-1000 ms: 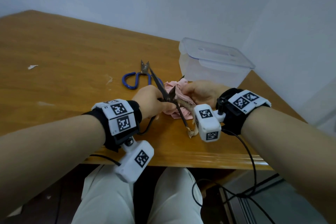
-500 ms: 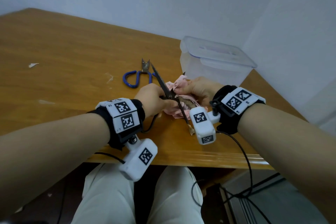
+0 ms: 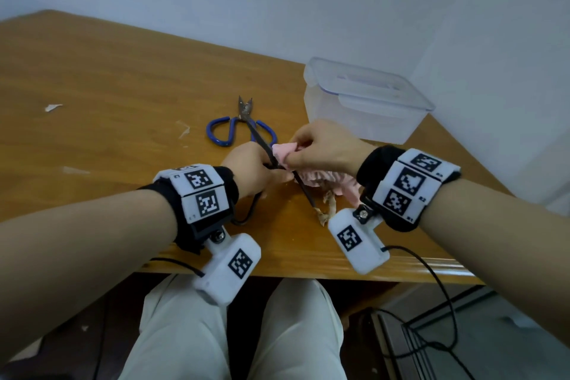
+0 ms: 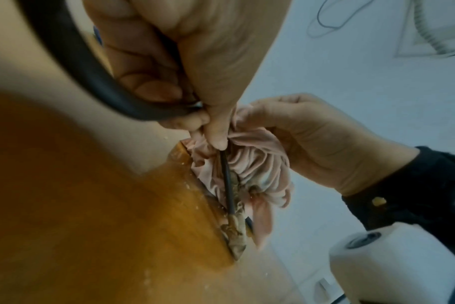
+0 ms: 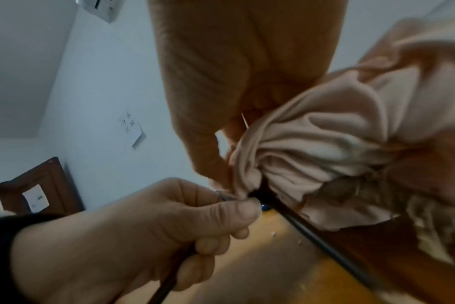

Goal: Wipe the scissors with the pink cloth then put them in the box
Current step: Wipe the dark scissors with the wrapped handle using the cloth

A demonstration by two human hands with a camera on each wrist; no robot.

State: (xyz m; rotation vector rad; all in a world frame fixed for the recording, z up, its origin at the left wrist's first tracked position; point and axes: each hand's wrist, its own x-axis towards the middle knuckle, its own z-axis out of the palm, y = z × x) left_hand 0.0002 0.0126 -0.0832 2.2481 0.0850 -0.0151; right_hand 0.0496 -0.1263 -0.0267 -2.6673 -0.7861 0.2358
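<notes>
Left hand (image 3: 253, 168) gripping black scissors (image 3: 262, 145) at the pivot, blades splayed over the desk (image 3: 108, 95) edge, right hand (image 3: 324, 148) pinching pink cloth (image 3: 285, 151) round one blade; head view alone shows blue scissors (image 3: 237, 129) and lidded box (image 3: 364, 102) behind, left wrist the cloth's soiled tail.

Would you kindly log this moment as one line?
wiping | left hand grips black scissors | right hand holds pink cloth | box closed
</notes>
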